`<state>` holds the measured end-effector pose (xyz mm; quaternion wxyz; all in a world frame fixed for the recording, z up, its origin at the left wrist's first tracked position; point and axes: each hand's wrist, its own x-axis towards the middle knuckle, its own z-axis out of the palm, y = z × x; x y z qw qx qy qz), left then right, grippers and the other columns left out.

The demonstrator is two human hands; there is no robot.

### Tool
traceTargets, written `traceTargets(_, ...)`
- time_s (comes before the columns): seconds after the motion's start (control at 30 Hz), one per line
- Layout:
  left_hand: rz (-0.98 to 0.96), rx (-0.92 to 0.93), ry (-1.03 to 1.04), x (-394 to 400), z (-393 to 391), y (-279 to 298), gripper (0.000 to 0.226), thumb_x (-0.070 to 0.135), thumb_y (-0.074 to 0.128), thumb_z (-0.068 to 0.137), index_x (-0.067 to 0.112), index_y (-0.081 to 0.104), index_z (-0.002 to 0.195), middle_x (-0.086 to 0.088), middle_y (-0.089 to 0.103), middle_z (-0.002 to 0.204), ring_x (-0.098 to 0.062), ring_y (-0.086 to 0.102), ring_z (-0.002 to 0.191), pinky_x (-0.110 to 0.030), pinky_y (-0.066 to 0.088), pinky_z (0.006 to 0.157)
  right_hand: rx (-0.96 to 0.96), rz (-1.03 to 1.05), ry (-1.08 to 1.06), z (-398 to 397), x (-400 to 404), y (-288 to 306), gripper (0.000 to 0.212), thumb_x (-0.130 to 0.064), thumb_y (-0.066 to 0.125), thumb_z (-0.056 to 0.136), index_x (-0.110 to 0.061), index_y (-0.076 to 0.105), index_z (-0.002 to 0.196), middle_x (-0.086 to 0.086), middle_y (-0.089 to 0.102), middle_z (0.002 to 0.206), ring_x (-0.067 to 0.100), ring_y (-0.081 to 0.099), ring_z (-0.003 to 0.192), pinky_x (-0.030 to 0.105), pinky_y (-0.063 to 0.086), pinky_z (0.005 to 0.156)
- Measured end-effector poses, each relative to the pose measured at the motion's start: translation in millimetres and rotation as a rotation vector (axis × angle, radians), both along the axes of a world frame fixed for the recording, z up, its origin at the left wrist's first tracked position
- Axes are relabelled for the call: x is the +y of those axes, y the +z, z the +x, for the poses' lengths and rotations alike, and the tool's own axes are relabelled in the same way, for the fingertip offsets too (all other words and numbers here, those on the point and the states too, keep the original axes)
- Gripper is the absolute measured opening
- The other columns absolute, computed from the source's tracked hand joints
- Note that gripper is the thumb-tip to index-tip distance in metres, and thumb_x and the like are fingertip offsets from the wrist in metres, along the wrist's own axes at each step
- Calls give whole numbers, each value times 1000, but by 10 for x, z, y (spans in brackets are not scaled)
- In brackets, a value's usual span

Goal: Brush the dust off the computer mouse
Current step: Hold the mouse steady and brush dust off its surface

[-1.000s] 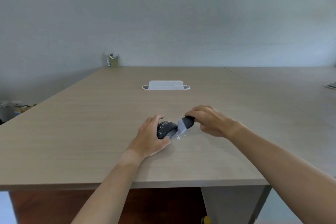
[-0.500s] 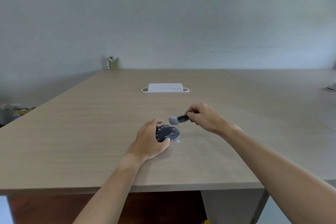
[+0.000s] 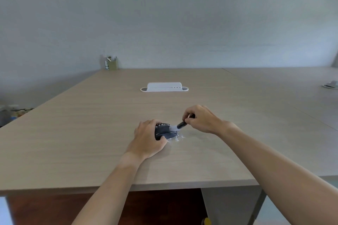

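Observation:
A black computer mouse [image 3: 165, 131] speckled with white dust lies on the wooden table [image 3: 91, 133]. My left hand [image 3: 147, 138] grips its left side and holds it steady. My right hand [image 3: 200, 118] pinches the black handle of a small brush [image 3: 180, 125], whose pale bristles rest on the top right of the mouse. White dust specks [image 3: 178, 138] lie on the table just right of the mouse.
A white cable tray [image 3: 164, 87] sits in the table's middle, farther back. A small pen holder [image 3: 112, 64] stands at the far left corner by the wall. A pale object [image 3: 331, 85] lies at the right edge. The table's front edge runs close below my forearms.
The brush was lifted clear above the mouse half a second ago and has come back down, its bristles now on the mouse's top. My left hand has kept its hold on the mouse.

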<state>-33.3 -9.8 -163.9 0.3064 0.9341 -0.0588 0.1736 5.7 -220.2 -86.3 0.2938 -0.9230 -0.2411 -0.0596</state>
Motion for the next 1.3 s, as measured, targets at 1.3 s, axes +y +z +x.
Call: traceTargets(1.3, 146, -10, 121, -89, -30, 91, 59, 6, 42, 73, 30, 52, 125, -1, 38, 121, -24, 28, 115, -35, 29, 89, 66, 135, -51, -30, 94, -61, 29, 4, 51, 77, -9, 76, 81, -11, 59, 64, 2, 50, 65, 14, 34, 55)
